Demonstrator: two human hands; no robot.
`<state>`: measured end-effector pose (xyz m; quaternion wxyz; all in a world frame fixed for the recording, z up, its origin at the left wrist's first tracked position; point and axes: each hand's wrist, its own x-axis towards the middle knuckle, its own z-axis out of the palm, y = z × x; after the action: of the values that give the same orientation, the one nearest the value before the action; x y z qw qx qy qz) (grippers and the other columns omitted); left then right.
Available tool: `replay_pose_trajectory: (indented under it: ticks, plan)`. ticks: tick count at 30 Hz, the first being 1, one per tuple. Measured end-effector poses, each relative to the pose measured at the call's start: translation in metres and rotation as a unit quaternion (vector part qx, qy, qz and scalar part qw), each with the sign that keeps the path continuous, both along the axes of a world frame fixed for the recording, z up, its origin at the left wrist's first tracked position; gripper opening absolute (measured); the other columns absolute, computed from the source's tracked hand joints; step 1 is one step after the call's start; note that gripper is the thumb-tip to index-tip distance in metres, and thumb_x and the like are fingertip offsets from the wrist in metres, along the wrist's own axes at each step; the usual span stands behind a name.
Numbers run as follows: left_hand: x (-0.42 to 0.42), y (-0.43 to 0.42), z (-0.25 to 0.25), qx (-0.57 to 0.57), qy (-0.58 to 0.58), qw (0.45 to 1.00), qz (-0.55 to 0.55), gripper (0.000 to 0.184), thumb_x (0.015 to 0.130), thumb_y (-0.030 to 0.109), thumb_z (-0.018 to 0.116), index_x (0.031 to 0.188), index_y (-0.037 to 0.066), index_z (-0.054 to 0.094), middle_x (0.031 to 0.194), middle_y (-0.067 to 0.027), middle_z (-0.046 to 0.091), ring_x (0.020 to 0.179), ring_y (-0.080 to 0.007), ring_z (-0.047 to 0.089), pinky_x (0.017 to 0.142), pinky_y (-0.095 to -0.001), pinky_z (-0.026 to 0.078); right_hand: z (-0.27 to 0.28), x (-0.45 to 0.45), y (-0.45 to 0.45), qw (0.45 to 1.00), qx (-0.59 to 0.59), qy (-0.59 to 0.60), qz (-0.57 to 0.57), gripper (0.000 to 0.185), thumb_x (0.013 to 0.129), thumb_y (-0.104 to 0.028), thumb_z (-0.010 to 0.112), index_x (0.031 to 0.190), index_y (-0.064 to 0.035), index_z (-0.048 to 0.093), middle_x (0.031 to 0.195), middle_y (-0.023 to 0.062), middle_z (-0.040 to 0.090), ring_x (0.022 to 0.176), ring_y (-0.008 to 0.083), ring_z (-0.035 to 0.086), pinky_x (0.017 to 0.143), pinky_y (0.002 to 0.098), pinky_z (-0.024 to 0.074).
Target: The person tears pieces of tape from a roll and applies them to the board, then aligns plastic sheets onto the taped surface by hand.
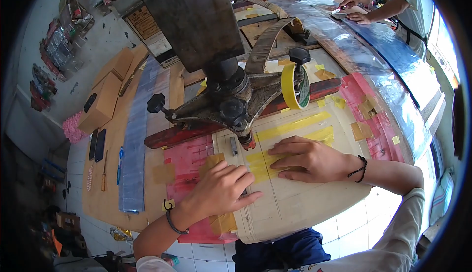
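Observation:
My left hand (223, 187) rests on the near-left part of a cream sheet (290, 200) marked with pencil lines. Its fingers are curled, and a small dark piece (244, 192), mostly hidden, shows between thumb and forefinger. My right hand (309, 161) lies with fingers stretched over yellow tape strips (260, 166) on the sheet. Just beyond both hands, the red-tipped tool (247, 142) of a cutting press (231, 90) points down at the sheet. A small metal block (233, 145) lies left of that tip. Pink film (191, 154) shows at the sheet's left side.
A yellow tape roll (295, 90) hangs on the press's right knob. A red bar (177, 135) crosses behind the tool. Two phones (100, 145), an awl (104, 171) and a blue pen (120, 166) lie left, near a cardboard box (101, 102). Another person (393, 9) works at the far right.

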<state>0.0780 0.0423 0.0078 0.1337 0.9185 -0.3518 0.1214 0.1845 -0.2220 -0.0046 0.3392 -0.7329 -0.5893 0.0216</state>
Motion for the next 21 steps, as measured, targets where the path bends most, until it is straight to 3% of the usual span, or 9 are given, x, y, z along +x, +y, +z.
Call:
replay_pose_trajectory:
  ticks: [21]
  plan:
    - [0.0011,-0.0001,-0.0018,-0.015,0.002,1.0,0.002,0.036,0.085,0.041,0.078,0.085,0.007,0.065,0.078,-0.0052,0.057,0.067,-0.0235,0.058,0.067,-0.0358,0.046,-0.0004,0.0002,0.0006,1.0,0.01,-0.017,0.003,0.024,0.089,-0.019,0.075,0.109,-0.0051,0.075,0.126,0.0143,0.065,0.121,0.0318,0.061,0.1,0.0421,0.0534]
